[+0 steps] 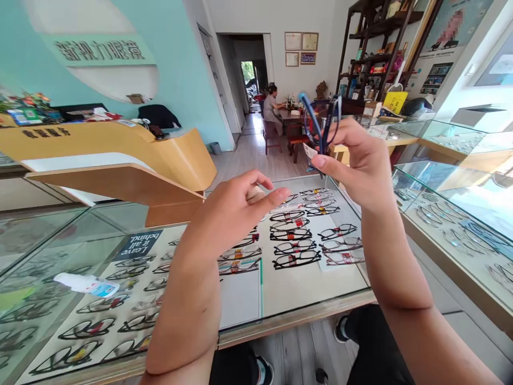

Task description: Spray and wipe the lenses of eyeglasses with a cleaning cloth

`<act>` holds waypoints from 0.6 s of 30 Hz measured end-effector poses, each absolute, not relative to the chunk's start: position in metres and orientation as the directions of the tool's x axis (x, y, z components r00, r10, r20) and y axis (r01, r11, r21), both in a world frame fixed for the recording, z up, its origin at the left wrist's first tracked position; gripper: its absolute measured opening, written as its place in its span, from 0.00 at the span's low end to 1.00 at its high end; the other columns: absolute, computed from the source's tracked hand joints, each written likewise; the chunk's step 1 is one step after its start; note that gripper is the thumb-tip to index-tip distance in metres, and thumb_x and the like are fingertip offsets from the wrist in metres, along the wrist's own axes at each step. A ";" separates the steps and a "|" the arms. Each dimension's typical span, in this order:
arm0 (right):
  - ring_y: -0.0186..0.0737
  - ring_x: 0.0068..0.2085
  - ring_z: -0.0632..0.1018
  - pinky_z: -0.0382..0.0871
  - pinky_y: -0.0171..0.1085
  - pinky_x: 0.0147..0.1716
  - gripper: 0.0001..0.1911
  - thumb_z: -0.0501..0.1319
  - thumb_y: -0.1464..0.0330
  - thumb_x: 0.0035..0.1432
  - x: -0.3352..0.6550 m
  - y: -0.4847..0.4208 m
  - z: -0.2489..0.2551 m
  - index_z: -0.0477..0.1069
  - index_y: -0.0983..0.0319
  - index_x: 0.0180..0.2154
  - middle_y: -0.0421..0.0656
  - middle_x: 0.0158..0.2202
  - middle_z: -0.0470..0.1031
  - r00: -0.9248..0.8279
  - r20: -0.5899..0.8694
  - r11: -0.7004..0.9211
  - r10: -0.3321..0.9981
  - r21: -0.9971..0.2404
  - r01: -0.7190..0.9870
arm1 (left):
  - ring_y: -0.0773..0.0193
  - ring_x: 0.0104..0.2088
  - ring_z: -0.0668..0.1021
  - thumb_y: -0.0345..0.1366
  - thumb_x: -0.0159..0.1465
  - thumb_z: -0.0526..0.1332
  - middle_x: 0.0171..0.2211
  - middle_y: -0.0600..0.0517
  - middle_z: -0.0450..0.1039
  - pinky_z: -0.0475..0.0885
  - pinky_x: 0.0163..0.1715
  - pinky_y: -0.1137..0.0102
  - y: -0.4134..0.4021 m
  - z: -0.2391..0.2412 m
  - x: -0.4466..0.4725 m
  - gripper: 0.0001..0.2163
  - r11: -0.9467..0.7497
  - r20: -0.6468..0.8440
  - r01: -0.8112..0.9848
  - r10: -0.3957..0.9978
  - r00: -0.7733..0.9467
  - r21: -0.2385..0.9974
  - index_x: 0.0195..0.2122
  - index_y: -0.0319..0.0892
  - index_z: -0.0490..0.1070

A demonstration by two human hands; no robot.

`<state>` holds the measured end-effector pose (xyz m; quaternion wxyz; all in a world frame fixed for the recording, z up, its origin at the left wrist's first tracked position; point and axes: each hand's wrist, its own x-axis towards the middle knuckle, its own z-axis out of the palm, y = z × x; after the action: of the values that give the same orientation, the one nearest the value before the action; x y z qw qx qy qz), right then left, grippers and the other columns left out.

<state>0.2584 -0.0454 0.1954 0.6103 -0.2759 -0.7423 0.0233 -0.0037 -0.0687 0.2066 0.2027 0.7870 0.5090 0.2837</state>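
Note:
My right hand (356, 160) is raised over the far end of the glass display counter (290, 305). Thumb and fingers pinch a pair of dark blue eyeglasses (324, 133), held upright with the temples showing and a small white tag (310, 151) hanging at the thumb. To its left and lower, my left hand (244, 206) hovers above the counter, fingers loosely curled and thumb stretched out apart from them. Nothing shows in its grip, though its palm is hidden. Beneath both hands lie rows of folded eyeglasses (296, 260), several with red or yellow labels.
A white spray bottle (90, 285) lies at left on the counter, near a dark printed card (138, 245). A wooden desk (192, 160) borders the far left. Another glass case (449, 214) stands at right. A seated person (273, 109) is at a table in the back.

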 end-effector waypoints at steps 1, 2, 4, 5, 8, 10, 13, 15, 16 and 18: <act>0.48 0.52 0.80 0.72 0.54 0.60 0.13 0.73 0.53 0.66 0.261 -0.043 0.192 0.77 0.53 0.42 0.41 0.46 0.79 -0.127 0.886 0.835 0.445 -0.359 0.418 | 0.64 0.21 0.65 0.67 0.68 0.61 0.19 0.58 0.61 0.54 0.23 0.68 -0.071 0.208 -0.004 0.26 -0.397 0.240 0.710 0.918 0.316 0.582 0.44 0.49 0.76; 0.48 0.52 0.80 0.71 0.54 0.60 0.13 0.74 0.54 0.66 0.265 -0.041 0.187 0.77 0.53 0.40 0.41 0.45 0.79 -0.153 0.876 0.820 0.458 -0.349 0.454 | 0.64 0.21 0.65 0.68 0.68 0.61 0.19 0.58 0.62 0.55 0.23 0.67 -0.073 0.209 -0.005 0.26 -0.394 0.238 0.731 0.919 0.314 0.557 0.44 0.49 0.76; 0.49 0.51 0.80 0.70 0.54 0.60 0.12 0.74 0.57 0.65 0.275 -0.036 0.172 0.77 0.55 0.38 0.42 0.45 0.81 -0.193 0.837 0.778 0.512 -0.357 0.516 | 0.63 0.21 0.67 0.68 0.68 0.61 0.19 0.58 0.65 0.56 0.23 0.67 -0.076 0.210 -0.005 0.26 -0.394 0.230 0.761 0.919 0.320 0.516 0.45 0.49 0.77; 0.49 0.51 0.80 0.69 0.54 0.59 0.11 0.74 0.59 0.64 0.281 -0.032 0.163 0.76 0.55 0.37 0.42 0.46 0.81 -0.193 0.812 0.751 0.551 -0.382 0.538 | 0.63 0.21 0.67 0.68 0.67 0.61 0.20 0.57 0.66 0.56 0.23 0.67 -0.077 0.210 -0.005 0.26 -0.397 0.228 0.768 0.918 0.326 0.503 0.45 0.50 0.77; 0.51 0.52 0.80 0.69 0.53 0.58 0.10 0.74 0.61 0.62 0.300 -0.020 0.131 0.77 0.56 0.36 0.45 0.47 0.81 -0.134 0.738 0.663 0.661 -0.491 0.565 | 0.62 0.22 0.70 0.68 0.68 0.61 0.22 0.56 0.71 0.58 0.24 0.67 -0.081 0.211 -0.005 0.26 -0.408 0.231 0.776 0.913 0.337 0.481 0.46 0.50 0.77; 0.51 0.52 0.80 0.70 0.51 0.58 0.10 0.74 0.60 0.61 0.312 -0.009 0.109 0.77 0.57 0.35 0.46 0.47 0.80 -0.087 0.695 0.614 0.714 -0.561 0.555 | 0.62 0.22 0.70 0.68 0.68 0.60 0.23 0.56 0.73 0.58 0.24 0.66 -0.082 0.212 -0.005 0.26 -0.404 0.231 0.789 0.914 0.332 0.463 0.47 0.51 0.77; 0.51 0.52 0.80 0.71 0.50 0.57 0.12 0.73 0.57 0.60 0.327 0.005 0.084 0.77 0.57 0.34 0.47 0.47 0.80 -0.057 0.627 0.540 0.777 -0.618 0.571 | 0.61 0.22 0.72 0.69 0.68 0.59 0.24 0.55 0.75 0.57 0.24 0.66 -0.082 0.213 -0.002 0.27 -0.387 0.223 0.818 0.921 0.320 0.426 0.47 0.51 0.77; 0.52 0.51 0.80 0.71 0.51 0.57 0.13 0.71 0.56 0.61 0.337 0.012 0.073 0.78 0.58 0.35 0.48 0.47 0.80 -0.105 0.589 0.523 0.802 -0.605 0.601 | 0.60 0.23 0.72 0.70 0.67 0.59 0.25 0.54 0.76 0.57 0.24 0.66 -0.081 0.213 0.002 0.28 -0.380 0.219 0.830 0.924 0.314 0.409 0.47 0.51 0.77; 0.52 0.52 0.80 0.71 0.51 0.58 0.12 0.70 0.56 0.62 0.341 0.014 0.069 0.78 0.58 0.35 0.49 0.48 0.81 -0.144 0.565 0.520 0.812 -0.590 0.618 | 0.60 0.23 0.73 0.70 0.67 0.59 0.25 0.54 0.76 0.58 0.24 0.66 -0.080 0.212 0.004 0.28 -0.379 0.220 0.834 0.924 0.313 0.402 0.47 0.51 0.77; 0.52 0.53 0.80 0.70 0.51 0.60 0.10 0.68 0.59 0.63 0.347 0.017 0.064 0.80 0.59 0.36 0.49 0.49 0.81 -0.213 0.489 0.487 0.846 -0.546 0.682 | 0.58 0.25 0.73 0.71 0.66 0.60 0.26 0.53 0.76 0.58 0.25 0.66 -0.077 0.211 0.008 0.28 -0.379 0.214 0.840 0.924 0.318 0.389 0.46 0.51 0.78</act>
<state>0.3474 0.0175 0.0640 0.3850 -0.4951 -0.7715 0.1066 0.0075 -0.0774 0.2105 0.1034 0.8051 0.5476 0.2032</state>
